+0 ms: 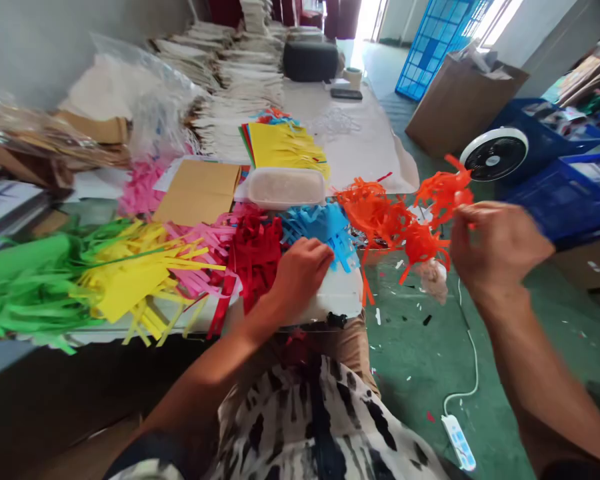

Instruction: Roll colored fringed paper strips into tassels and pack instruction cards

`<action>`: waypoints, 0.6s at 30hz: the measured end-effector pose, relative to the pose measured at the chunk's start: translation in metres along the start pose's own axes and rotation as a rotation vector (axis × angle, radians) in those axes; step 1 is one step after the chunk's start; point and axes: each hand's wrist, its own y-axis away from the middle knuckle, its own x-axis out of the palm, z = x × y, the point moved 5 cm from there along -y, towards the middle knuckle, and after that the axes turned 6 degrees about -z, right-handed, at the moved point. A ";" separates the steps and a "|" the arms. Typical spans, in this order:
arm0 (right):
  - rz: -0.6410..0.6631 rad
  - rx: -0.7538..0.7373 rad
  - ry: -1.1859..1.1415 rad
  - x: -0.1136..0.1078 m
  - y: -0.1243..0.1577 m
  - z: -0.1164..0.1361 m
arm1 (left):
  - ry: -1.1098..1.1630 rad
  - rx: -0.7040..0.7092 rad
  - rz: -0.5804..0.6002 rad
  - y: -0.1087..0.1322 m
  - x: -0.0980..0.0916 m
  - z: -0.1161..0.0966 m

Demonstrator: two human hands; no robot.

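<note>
Raised over the table's right end, my right hand is closed, its fingertips pinching a strip-cut orange paper tassel. More orange fringe lies on the table corner and hangs over its edge. My left hand has its fingers curled together in front of the blue paper fringe; whatever they hold, if anything, is hidden. To its left lie dark red fringe, pink fringe, yellow fringe and green fringe in a row along the front edge.
Behind the fringes stand a translucent plastic box, a brown cardboard piece and a stack of yellow fringed sheets. Stacked white bundles rise at the back. A fan, blue crates and a power strip are on the right.
</note>
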 end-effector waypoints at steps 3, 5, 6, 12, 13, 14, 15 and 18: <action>0.264 -0.130 0.029 0.031 0.032 0.024 | -0.241 0.053 0.003 -0.029 0.010 0.021; 0.377 -0.174 0.007 0.044 0.049 0.039 | -0.353 0.066 0.046 -0.039 0.018 0.028; 0.412 -0.175 -0.021 0.048 0.054 0.046 | -0.385 0.074 0.070 -0.041 0.021 0.030; 0.463 -0.214 -0.234 0.064 0.031 0.100 | -0.395 0.097 0.079 -0.037 0.017 0.035; 0.462 -0.231 -0.267 0.072 0.024 0.112 | -0.386 0.094 0.056 -0.036 0.014 0.035; 0.464 -0.237 -0.304 0.080 0.018 0.124 | -0.372 0.090 0.031 -0.036 0.012 0.036; 0.469 -0.231 -0.346 0.089 0.012 0.134 | -0.354 0.086 0.004 -0.036 0.010 0.037; 0.496 -0.245 -0.430 0.114 0.000 0.155 | -0.263 0.050 -0.076 -0.035 0.001 0.042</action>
